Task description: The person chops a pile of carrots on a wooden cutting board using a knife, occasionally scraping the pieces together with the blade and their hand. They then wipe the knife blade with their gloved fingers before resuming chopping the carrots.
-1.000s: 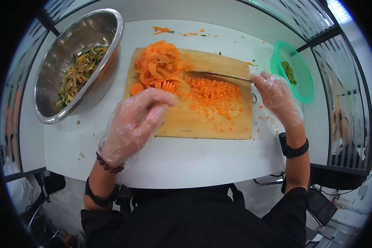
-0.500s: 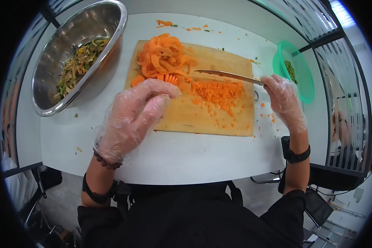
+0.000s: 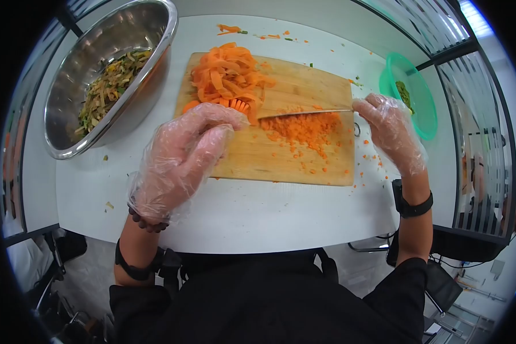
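My left hand (image 3: 180,152), in a clear plastic glove, has its fingers curled over carrot strips (image 3: 241,106) on the wooden cutting board (image 3: 241,166). Cut ends of the strips poke out past the fingertips. In my gloved right hand (image 3: 391,131) is a kitchen knife (image 3: 309,113), gripped by its handle. Its blade points left across the board, tip close to the strips and edge down at the finely chopped carrot (image 3: 307,133). A heap of wide carrot ribbons (image 3: 226,69) lies at the board's back left.
A large steel bowl (image 3: 112,57), tilted in view, holds shredded vegetables at the left. At the right stands a green plastic basin (image 3: 425,109) with chopped greens inside. Carrot scraps (image 3: 229,28) lie behind the board, with more bits to its right. Partitions border the white table (image 3: 304,221).
The knife has come down from above the board, and its tip has shifted left and nearer to me, beside the strips. My left hand stays in nearly the same place.
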A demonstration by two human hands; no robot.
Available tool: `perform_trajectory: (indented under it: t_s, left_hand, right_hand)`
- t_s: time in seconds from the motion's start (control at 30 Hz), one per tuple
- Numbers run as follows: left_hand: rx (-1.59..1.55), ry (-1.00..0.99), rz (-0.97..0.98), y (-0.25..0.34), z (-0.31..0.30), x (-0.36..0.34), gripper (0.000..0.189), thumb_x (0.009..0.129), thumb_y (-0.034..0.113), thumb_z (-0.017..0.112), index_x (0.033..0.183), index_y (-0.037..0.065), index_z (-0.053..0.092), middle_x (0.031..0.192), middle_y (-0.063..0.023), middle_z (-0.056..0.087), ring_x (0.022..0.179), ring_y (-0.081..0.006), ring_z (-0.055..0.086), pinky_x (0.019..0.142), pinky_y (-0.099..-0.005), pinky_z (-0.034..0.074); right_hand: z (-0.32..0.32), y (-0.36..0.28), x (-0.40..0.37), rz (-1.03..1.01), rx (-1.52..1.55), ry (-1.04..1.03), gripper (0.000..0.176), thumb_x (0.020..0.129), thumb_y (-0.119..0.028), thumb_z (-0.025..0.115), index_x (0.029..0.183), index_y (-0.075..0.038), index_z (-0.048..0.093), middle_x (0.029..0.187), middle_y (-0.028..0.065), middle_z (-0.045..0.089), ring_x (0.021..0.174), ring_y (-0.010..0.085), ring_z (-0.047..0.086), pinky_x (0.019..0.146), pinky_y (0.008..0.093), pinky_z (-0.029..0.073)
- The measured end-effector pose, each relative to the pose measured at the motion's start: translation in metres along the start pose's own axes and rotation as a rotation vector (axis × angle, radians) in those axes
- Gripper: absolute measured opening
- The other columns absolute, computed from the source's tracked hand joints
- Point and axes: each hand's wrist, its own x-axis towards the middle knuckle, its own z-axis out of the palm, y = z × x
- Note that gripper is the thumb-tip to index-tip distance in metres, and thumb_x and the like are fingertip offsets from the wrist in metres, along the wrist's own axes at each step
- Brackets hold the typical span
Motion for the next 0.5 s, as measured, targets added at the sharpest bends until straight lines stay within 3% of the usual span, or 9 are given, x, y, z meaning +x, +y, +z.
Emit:
perform_trajectory:
  t_s: [0.17,0.27,0.5]
  left_hand:
    - [0.04,-0.01,-0.001,0.003,-0.002,-0.001,0.019,0.101,0.012,0.053,0.11,0.004,0.068,0.086,-0.0042,0.066,0.071,-0.011,0.059,0.068,-0.0276,0.05]
    - [0.005,0.006,-0.001,0.002,-0.003,-0.001,0.02,0.101,0.012,0.053,0.111,0.004,0.068,0.087,-0.0036,0.066,0.072,-0.0101,0.058,0.07,-0.0268,0.049]
    - [-0.131,0.107,0.031,0.001,-0.005,-0.001,0.023,0.103,0.012,0.049,0.111,0.003,0.069,0.083,0.0011,0.06,0.07,-0.0051,0.049,0.068,-0.0228,0.045]
  right_hand:
    - [-0.008,0.005,-0.009,-0.049,-0.049,0.148,0.023,0.082,0.006,0.063,0.1,-0.007,0.067,0.081,0.0122,0.06,0.079,0.0334,0.063,0.067,0.0442,0.049]
    - [-0.018,0.005,-0.018,0.043,-0.029,0.172,0.018,0.088,0.002,0.064,0.102,-0.008,0.067,0.082,0.0128,0.061,0.077,0.0341,0.063,0.066,0.0434,0.049]
    - [-0.041,-0.053,-0.057,0.165,0.256,0.148,0.017,0.089,-0.001,0.07,0.105,-0.004,0.065,0.089,0.0176,0.066,0.081,0.0378,0.067,0.068,0.0449,0.051]
